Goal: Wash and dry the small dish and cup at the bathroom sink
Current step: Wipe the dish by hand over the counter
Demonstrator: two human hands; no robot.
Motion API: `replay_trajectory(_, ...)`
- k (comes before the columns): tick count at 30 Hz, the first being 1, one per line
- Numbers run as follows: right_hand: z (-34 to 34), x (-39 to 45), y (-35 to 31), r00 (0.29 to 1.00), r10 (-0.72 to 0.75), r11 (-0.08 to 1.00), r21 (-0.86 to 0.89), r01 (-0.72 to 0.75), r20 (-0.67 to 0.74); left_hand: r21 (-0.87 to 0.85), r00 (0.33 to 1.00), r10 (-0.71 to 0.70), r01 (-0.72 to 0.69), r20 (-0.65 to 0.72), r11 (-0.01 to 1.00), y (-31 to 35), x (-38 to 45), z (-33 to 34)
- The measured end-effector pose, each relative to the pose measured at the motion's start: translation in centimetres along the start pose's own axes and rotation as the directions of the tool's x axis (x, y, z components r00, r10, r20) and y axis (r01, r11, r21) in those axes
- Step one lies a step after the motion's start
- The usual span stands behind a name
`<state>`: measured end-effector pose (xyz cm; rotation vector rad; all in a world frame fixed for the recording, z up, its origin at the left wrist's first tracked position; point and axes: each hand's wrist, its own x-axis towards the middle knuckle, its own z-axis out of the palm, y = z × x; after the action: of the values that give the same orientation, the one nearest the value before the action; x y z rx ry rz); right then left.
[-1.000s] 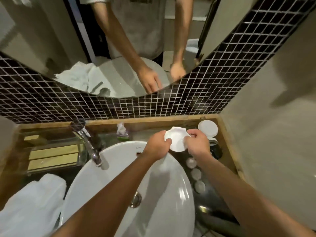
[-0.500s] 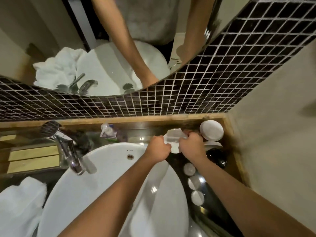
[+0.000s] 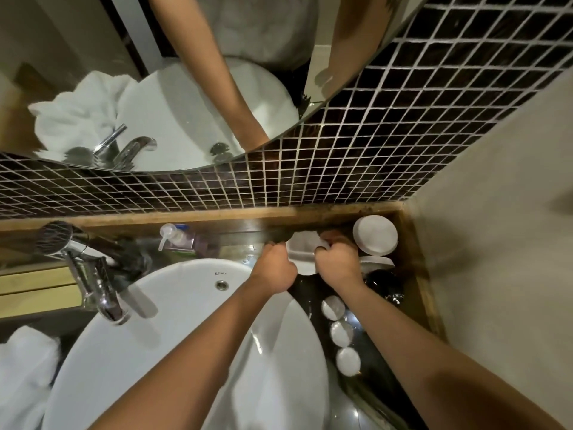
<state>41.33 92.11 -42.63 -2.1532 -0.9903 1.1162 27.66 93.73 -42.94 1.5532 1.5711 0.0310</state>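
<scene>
The small white dish (image 3: 301, 254) with a wavy rim is low over the dark counter, behind and to the right of the white sink basin (image 3: 161, 330). My left hand (image 3: 274, 270) grips its left edge and my right hand (image 3: 336, 265) grips its right edge, both with fingers curled. My hands hide much of the dish. A white round cup-like item (image 3: 375, 235) stands in the back right corner, just right of my right hand. I cannot tell whether it is the cup.
A chrome faucet (image 3: 93, 283) stands left of the basin, with a pump bottle (image 3: 176, 238) behind it. A white towel (image 3: 21, 377) lies at the front left. Three small white round caps (image 3: 341, 333) line the counter to the right. A dark glossy object (image 3: 384, 283) sits near the wall.
Both hands have carried the dish back and down toward the counter's rear right corner. The view has tipped lower and closer to the sink.
</scene>
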Motion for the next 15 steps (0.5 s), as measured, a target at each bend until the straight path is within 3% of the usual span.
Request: replay_trajectory(15, 0.5, 0.8, 0.0, 0.997, -0.081, 0.985, -0.155, 0.079, -0.007, 0.043, 0.999, 0.003, -0.002, -0.038, 0.999, 0.2, 1.1, 0.2)
